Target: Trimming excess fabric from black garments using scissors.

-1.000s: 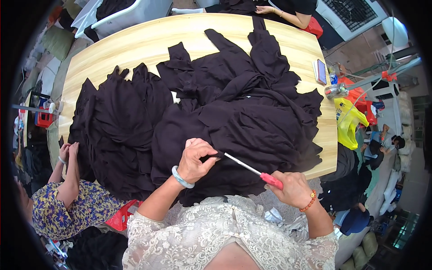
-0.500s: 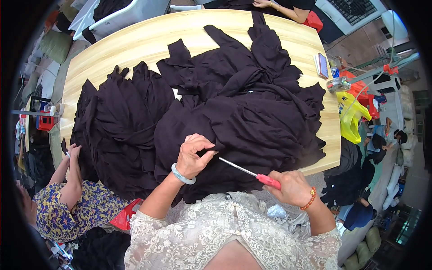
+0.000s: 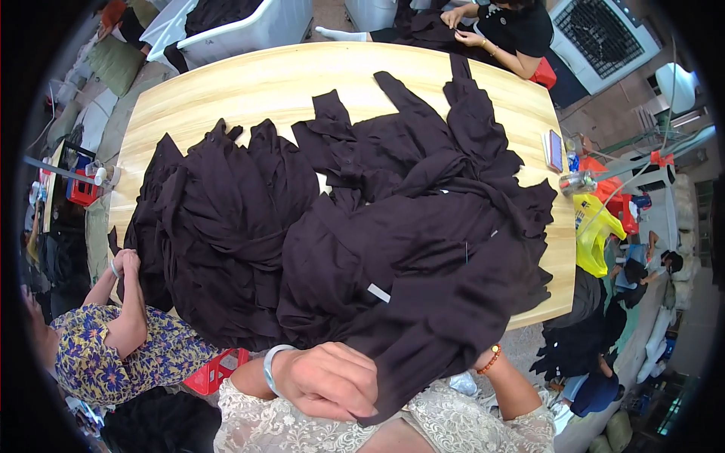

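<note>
Low in the head view, close to my chest, my left hand (image 3: 332,377) is closed on the edge of a black garment (image 3: 442,325). The cloth stretches from that grip up over the near side of the pile and across to the right. Only a sliver of my right hand (image 3: 485,358) shows beside the beaded bracelet; the raised cloth covers its fingers. The red-handled tool with a thin metal shaft is out of sight now. A small white label (image 3: 379,293) shows on the black cloth just above the garment.
More black garments (image 3: 226,226) are heaped across the wooden table (image 3: 249,83). At its right edge are a phone (image 3: 555,151), a clear jar (image 3: 578,183) and a yellow plastic bag (image 3: 596,234). One person (image 3: 124,332) sits at the left, another (image 3: 513,38) behind the far edge.
My left hand has come down toward my chest, pulling the garment with it. My right hand has slipped under the cloth, and the red-handled tool no longer shows. A white label has come into sight.
</note>
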The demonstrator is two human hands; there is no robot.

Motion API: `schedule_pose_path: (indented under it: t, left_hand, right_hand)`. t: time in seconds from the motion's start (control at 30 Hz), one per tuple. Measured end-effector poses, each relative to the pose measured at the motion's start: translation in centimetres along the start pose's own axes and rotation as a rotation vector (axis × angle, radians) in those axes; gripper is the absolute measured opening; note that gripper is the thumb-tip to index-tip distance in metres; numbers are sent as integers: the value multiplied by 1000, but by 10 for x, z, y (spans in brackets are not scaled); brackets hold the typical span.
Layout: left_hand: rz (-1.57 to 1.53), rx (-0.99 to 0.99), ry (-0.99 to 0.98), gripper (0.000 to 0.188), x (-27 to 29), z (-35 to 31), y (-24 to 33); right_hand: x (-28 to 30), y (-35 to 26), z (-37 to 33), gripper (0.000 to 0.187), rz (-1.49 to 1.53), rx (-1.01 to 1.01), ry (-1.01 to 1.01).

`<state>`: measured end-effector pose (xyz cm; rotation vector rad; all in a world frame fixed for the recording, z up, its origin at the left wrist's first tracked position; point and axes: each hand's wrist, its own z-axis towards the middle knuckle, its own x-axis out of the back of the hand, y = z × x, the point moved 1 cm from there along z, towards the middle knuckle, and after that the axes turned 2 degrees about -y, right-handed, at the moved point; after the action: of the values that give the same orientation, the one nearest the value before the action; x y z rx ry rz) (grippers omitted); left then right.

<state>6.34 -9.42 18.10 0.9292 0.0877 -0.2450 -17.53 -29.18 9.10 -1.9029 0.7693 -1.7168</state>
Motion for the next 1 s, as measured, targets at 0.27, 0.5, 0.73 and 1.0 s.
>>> schedule_pose_path:
  t: [0.27, 0.5, 0.73, 1.0]
  left_hand:
    - [346, 646, 311, 97, 30, -26, -50]
    - [206, 790, 922, 49, 101, -14, -155]
    - [1250, 1489, 898, 85, 225, -40, -226]
    - [1271, 830, 938, 20, 257, -39, -219]
  right_hand:
    - [-15, 49, -5, 64, 34, -403, 240]
    - [-16, 73, -23, 63, -119, -264, 303]
    - [-39, 92, -8, 62, -52, -220, 318]
    - [-36, 107, -19, 62, -48, -359, 369]
